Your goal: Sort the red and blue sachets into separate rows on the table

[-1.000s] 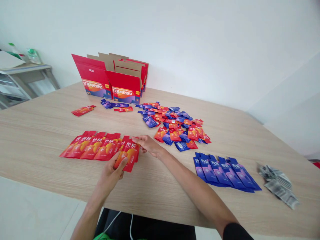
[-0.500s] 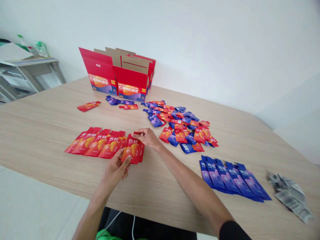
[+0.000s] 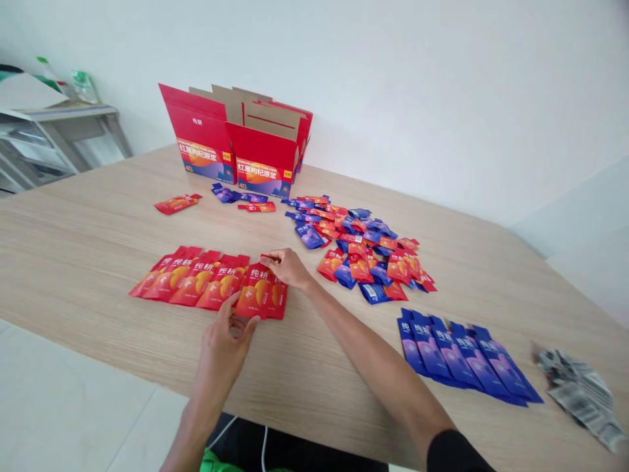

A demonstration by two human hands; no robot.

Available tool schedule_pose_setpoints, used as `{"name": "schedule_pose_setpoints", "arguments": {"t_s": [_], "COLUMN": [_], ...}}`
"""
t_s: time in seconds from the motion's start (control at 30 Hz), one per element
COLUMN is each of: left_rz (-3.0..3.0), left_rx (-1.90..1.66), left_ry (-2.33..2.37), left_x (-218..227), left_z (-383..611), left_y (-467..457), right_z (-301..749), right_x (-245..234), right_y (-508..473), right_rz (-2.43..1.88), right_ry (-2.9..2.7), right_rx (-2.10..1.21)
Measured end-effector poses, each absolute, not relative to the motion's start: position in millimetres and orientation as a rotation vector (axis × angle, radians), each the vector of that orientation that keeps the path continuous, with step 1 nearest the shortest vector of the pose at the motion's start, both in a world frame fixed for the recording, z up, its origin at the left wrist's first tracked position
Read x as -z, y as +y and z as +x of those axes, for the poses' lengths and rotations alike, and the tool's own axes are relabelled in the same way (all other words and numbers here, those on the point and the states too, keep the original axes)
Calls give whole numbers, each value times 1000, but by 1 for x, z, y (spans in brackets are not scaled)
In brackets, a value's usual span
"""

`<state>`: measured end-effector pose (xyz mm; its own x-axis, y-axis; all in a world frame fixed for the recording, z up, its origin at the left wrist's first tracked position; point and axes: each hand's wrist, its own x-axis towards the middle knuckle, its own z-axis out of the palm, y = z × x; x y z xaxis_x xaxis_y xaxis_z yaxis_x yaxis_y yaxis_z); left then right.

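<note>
- Under the right hand (image 3: 289, 267), which pinched its top, the red pouch (image 3: 253, 293) had come down against the red row (image 3: 196, 280).
- At its lower edge, the left hand (image 3: 228, 341) had loosened, thumb apart.
- Placement appeared nearly complete.

The left forearm (image 3: 194, 416) rises steeply, bare, while the right forearm (image 3: 363, 354) slants long and bare from the lower right toward the left grip (image 3: 227, 337), whose thumb and fingers are parted in a loose curve. Farther forward, the right grip (image 3: 289, 267) has its thumb and forefinger drawn together; the 2 grips are near, not touching
</note>
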<state>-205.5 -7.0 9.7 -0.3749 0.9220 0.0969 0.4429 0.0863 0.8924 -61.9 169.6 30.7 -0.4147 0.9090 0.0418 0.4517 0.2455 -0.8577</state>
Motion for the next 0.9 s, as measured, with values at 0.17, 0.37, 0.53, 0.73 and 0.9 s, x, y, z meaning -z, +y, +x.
{"name": "schedule_pose_setpoints", "arguments": {"t_s": [0.17,0.37,0.53,0.73,0.9], "left_rz": [1387,1448,1451,1467,1453], "left_rx": [-1251,-1253,-1250,-1239,-1213], "left_ry": [1948,2014,2041,1984,2025], "left_x": [-12,-8,-11,-19,-18], "left_z": [-204,-201,-198,-196,-195], "left_y": [-10,-12,-13,-14,-14], "right_z": [-71,-79,-84,-86,-81], "right_x": [-31,-29,-30,-31,-28], "right_y": [176,180,174,170,174], "right_rz": [-1255,-1291,-1425,-1430,-1412], "right_ry": [-2070,-2190,-2302,-2291,-2265], "right_rx": [-1088,-937,-724,-699,-692]}}
